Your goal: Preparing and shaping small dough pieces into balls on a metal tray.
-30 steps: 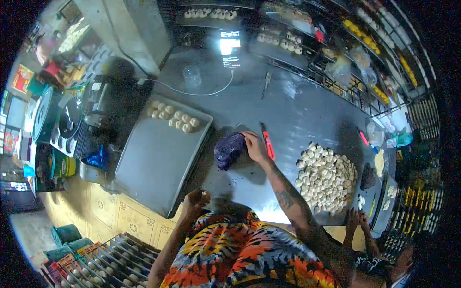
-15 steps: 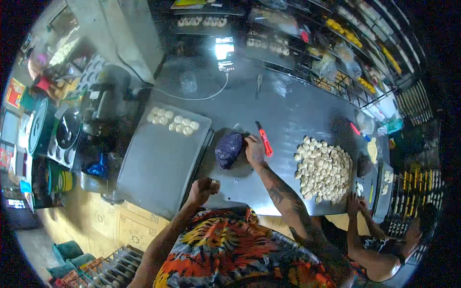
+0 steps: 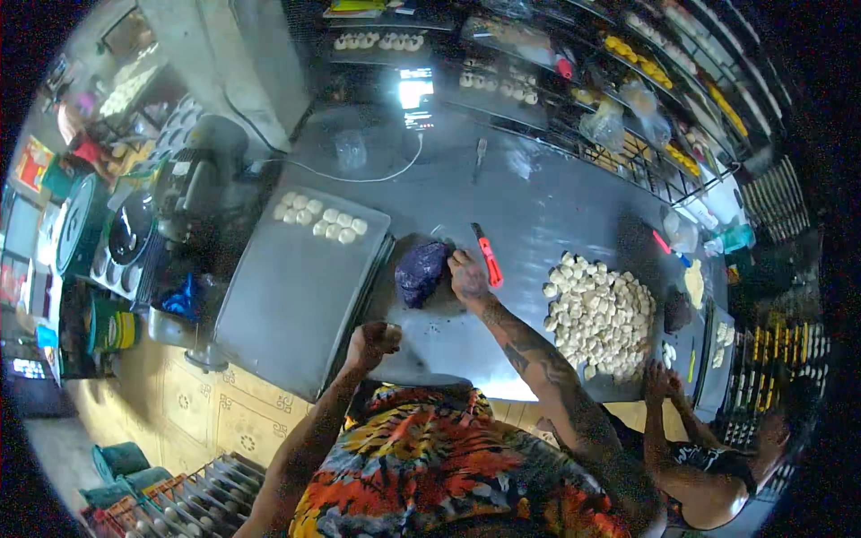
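A dark purple lump of paste (image 3: 421,273) rests on the metal table in front of me. My right hand (image 3: 468,280) reaches to its right edge, with the fingers pinched together against the paste. Nearer to me, my left hand (image 3: 368,348) is closed around a small pale piece of dough (image 3: 392,335), partly hidden by the fingers. Just right of my right hand lies a red-handled cutter (image 3: 490,258). To the left, a metal tray (image 3: 278,296) carries several round dough balls (image 3: 336,224) near its far end.
A big heap of pale dough pieces (image 3: 599,314) covers the table's right side. Beside it another person's hands (image 3: 662,381) work at the table edge. A lit phone (image 3: 416,99) with a white cable lies at the back, near a fork (image 3: 480,160). Loaded racks (image 3: 628,99) stand beyond.
My left hand has turned slightly, and the pale dough now shows at its fingers. The right hand stays at the paste's right edge. The whole view has shifted a little.
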A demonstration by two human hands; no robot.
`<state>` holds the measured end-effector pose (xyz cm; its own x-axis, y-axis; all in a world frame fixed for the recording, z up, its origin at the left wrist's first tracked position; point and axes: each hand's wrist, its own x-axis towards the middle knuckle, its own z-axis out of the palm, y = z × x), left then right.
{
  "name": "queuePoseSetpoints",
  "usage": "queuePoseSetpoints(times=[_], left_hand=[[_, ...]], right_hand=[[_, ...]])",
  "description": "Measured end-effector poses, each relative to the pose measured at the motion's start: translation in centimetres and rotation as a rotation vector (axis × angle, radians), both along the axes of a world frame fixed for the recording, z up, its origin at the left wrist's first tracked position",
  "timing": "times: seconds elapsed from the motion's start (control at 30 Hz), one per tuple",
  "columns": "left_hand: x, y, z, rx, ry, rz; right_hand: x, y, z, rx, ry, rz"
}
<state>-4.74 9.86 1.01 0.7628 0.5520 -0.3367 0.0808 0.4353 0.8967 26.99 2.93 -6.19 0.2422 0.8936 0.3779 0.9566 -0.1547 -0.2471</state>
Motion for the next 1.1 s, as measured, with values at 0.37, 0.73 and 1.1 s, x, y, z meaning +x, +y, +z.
queuePoseSetpoints(times=[0.37,0.73,1.1], left_hand=[[3.7,-5.6,1.7,-0.174,0.172,0.124],[4.0,-2.0,-4.9,-0.024,-0.008,-0.09],[3.6,-1.6,4.0,0.715,0.164,-0.352]], right_hand=[[-2.7,-4.7,8.8,-0.218,1.142,0.086],[-15.8,-9.3,12.6,-0.072,1.106,-0.175],[-15.9,-10.1,7.4,-0.013,1.231,-0.294]])
